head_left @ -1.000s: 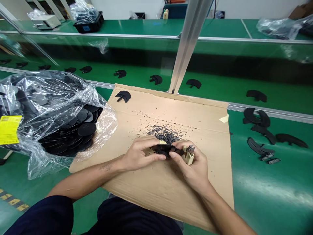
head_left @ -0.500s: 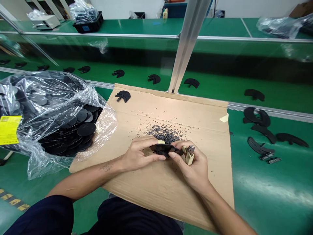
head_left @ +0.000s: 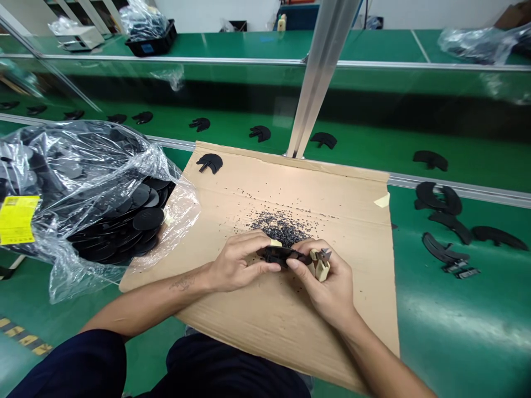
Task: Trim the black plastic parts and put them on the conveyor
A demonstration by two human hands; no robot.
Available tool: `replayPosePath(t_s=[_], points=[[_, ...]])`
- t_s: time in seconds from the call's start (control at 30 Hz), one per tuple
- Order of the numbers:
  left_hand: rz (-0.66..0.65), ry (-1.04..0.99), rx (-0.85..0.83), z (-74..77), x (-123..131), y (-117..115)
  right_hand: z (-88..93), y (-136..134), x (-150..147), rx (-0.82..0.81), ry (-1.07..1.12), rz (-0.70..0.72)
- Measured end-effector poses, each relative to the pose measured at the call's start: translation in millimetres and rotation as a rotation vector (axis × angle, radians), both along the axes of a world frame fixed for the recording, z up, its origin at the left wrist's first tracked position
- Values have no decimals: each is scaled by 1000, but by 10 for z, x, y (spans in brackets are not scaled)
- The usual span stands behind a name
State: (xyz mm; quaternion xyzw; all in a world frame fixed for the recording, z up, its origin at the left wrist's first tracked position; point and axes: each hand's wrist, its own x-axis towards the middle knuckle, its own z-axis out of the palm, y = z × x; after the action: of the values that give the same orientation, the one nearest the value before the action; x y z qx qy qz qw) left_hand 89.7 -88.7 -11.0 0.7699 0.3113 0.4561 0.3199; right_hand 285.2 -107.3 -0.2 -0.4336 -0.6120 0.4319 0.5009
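Note:
Between my hands, above the cardboard sheet (head_left: 232, 185), is a dark curved plastic part (head_left: 277, 254). My left hand (head_left: 236, 262) pinches its left end between thumb and fingers; a pale yellow covering (head_left: 275, 242) shows at a fingertip. My right hand (head_left: 326, 279) grips the part's right side with thumb and fingertips. Tucked in that same hand are small cutting pliers (head_left: 322, 268) with cream handles, their metal jaws pointing right. Just beyond the part lies a heap of tiny black plastic bits (head_left: 277, 224). Fingers hide some of the part's underside.
At left, a clear plastic bag (head_left: 103, 130) bulges with black discs (head_left: 148, 219). One fan-shaped black part (head_left: 210, 162) rests on the cardboard's far left corner. More black parts (head_left: 443, 249) lie on the green table at right. A metal post (head_left: 321, 77) rises behind the cardboard.
Both hands keep their hold on the plastic part, which is tilted slightly differently. The whole view has shifted a few pixels; nothing else has visibly moved.

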Motion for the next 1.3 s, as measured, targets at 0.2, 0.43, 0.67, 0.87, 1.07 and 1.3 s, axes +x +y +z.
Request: replayPosePath(t_s=[0.2,0.43,0.67,0.87,1.07,1.3], points=[[31,-29,39,-20,28,-11,10,1,-1,22,-21,-14],[65,23,101,7,26,-38,7,-12,-5,3,-18,-10],[108,19,137,-23,47,-67,-3,-2,-8,-4,-27,-24],[114,0,115,-27,62,-71,-11,-11,-35,18,-35,-58],[115,1,114,-1,57,-75,-31,-16,-38,41,-24,-57],[73,39,171,34,5,-40,-43,27,25,-109,-23,33]])
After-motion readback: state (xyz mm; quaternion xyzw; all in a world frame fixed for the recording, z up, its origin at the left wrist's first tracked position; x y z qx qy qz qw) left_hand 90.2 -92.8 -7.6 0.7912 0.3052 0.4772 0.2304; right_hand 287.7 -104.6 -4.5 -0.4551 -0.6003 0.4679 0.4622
